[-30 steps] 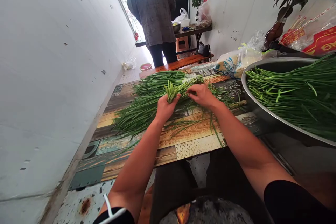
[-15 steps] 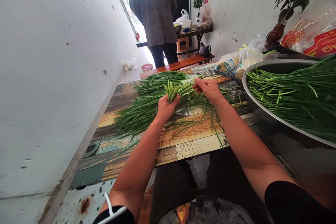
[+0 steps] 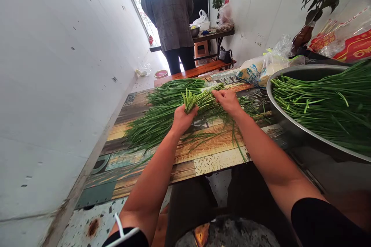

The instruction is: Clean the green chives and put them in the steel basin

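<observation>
My left hand (image 3: pixel 184 119) is closed around a bunch of chives (image 3: pixel 189 100), pale cut ends upward and long green leaves trailing left over the table. To its right, my right hand (image 3: pixel 228 101) is closed in a pinch at the pale stem ends of the chive pile (image 3: pixel 178 88); its fingertips seem to grip chive stems, partly hidden by the hand. Loose leaves and trimmings (image 3: pixel 255 105) lie below and right of that hand. A large metal basin (image 3: pixel 285 117) at the right holds many more chives, their stems pointing left.
The wood-patterned table (image 3: pixel 214 142) reaches toward me. Behind the basin sit a clear plastic bag (image 3: pixel 261 67) and red packaging (image 3: pixel 355 46). A person (image 3: pixel 168 11) stands beyond the table, beside a bench (image 3: pixel 199 70) and a second table (image 3: pixel 214 36). A white wall (image 3: pixel 58 85) runs along the left.
My right hand has shifted slightly left and down, closer to the bunch in my left hand. My left hand keeps its hold, almost still.
</observation>
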A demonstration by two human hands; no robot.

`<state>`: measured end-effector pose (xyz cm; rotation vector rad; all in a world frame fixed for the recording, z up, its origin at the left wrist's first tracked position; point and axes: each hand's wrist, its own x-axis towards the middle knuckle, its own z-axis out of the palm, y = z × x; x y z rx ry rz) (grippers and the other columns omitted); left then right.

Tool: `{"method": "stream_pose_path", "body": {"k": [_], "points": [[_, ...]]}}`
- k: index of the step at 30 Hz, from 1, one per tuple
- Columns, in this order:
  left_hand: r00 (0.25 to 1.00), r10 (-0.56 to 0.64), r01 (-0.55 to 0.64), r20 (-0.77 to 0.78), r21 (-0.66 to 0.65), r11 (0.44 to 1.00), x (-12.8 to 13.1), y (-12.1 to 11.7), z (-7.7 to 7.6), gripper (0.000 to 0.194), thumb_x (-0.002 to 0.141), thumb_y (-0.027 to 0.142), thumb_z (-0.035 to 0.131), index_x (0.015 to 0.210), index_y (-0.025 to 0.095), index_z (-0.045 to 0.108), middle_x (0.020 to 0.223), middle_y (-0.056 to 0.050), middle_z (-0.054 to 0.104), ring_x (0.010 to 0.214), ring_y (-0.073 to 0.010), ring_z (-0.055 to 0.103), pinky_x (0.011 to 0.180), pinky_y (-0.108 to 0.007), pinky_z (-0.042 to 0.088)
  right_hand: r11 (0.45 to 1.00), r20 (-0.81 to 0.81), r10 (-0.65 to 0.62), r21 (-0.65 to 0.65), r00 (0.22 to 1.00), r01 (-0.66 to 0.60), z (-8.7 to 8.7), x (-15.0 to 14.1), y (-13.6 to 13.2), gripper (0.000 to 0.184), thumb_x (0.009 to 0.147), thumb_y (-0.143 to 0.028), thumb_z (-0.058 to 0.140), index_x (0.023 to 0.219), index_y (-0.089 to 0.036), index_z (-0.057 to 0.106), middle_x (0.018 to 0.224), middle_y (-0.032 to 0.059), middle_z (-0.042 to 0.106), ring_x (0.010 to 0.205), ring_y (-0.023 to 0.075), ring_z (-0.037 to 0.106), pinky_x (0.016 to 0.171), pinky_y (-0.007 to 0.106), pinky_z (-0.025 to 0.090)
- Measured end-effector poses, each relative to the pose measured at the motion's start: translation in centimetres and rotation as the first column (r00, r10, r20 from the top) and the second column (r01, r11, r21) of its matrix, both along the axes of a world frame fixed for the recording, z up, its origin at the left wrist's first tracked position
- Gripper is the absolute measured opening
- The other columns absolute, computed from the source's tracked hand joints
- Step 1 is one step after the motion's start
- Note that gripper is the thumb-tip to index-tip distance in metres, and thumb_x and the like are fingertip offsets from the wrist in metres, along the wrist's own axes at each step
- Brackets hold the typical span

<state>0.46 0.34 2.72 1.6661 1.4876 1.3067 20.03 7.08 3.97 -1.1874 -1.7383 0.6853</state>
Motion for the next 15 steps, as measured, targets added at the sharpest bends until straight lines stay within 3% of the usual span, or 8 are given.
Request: {"method": "stream_pose_path", "body": {"k": [3,6,9,11,13,15], "points": [[0.999,0.021,-0.022,0.042,0.024,0.999,0.0,0.1,-0.1,0.03,0.081,0.043,0.063,0.067,0.016,0.064,0.06,0.001,0.058,0.059,-0.0121,0.051,0.062,-0.025,0.042,0.994,0.065,-0.095,-0.046,0.993,0.098,-0.3,1.4,1.1,0.039,0.077,-0.049,0.061,0.057,-0.016,0.063,0.049,-0.0018,0.049,0.052,0.0109,0.042,0.055,0.026,0.029],[0.997,0.008,-0.012,0.078,0.047,0.999,-0.1,0.3,-0.4,0.029,0.082,0.044,0.063,0.074,0.017,0.067,0.064,0.0,0.059,0.061,-0.0123,0.052,0.063,-0.025,0.043,0.994,0.313,-0.058,-0.073,0.948,0.085,-0.4,2.0,1.3,0.018,0.068,-0.034,0.071,0.07,-0.016,0.072,0.061,0.0007,0.061,0.058,0.0122,0.047,0.056,0.026,0.03],[0.995,-0.005,0.0,0.096,0.05,0.999,-0.2,0.4,-0.7,0.029,0.081,0.045,0.065,0.083,0.017,0.069,0.066,0.001,0.06,0.062,-0.0124,0.053,0.064,-0.025,0.043,0.997,0.495,-0.012,-0.056,0.869,0.045,-0.4,1.5,0.7,0.011,0.07,-0.026,0.068,0.068,-0.017,0.074,0.063,0.0031,0.064,0.061,0.0132,0.049,0.057,0.027,0.029],[0.996,0.003,-0.007,0.086,0.047,0.999,-0.2,0.5,-0.7,0.03,0.079,0.046,0.066,0.083,0.016,0.069,0.066,0.001,0.06,0.062,-0.0124,0.053,0.063,-0.025,0.043,0.998,0.432,0.058,-0.058,0.9,-0.036,-0.4,0.6,0.0,0.017,0.075,-0.029,0.065,0.069,-0.016,0.074,0.064,0.0035,0.065,0.062,0.0132,0.051,0.058,0.026,0.031],[0.998,0.01,-0.012,0.065,0.039,0.999,-0.3,0.5,-0.7,0.031,0.078,0.046,0.067,0.077,0.016,0.067,0.064,0.001,0.06,0.062,-0.0125,0.052,0.063,-0.025,0.042,0.976,0.245,0.216,-0.09,0.945,-0.199,-0.4,-0.6,-0.8,0.023,0.076,-0.035,0.066,0.08,-0.015,0.076,0.067,0.0021,0.066,0.063,0.0124,0.052,0.06,0.025,0.035],[0.999,-0.003,0.002,0.045,0.02,1.0,-0.3,0.4,-0.6,0.033,0.076,0.047,0.068,0.069,0.016,0.064,0.062,0.0,0.058,0.061,-0.0125,0.051,0.061,-0.025,0.041,0.929,0.044,0.363,-0.095,0.931,-0.358,-0.5,-1.7,-1.4,0.032,0.074,-0.04,0.067,0.092,-0.014,0.076,0.069,0.0003,0.065,0.062,0.0112,0.051,0.06,0.024,0.037]]}}
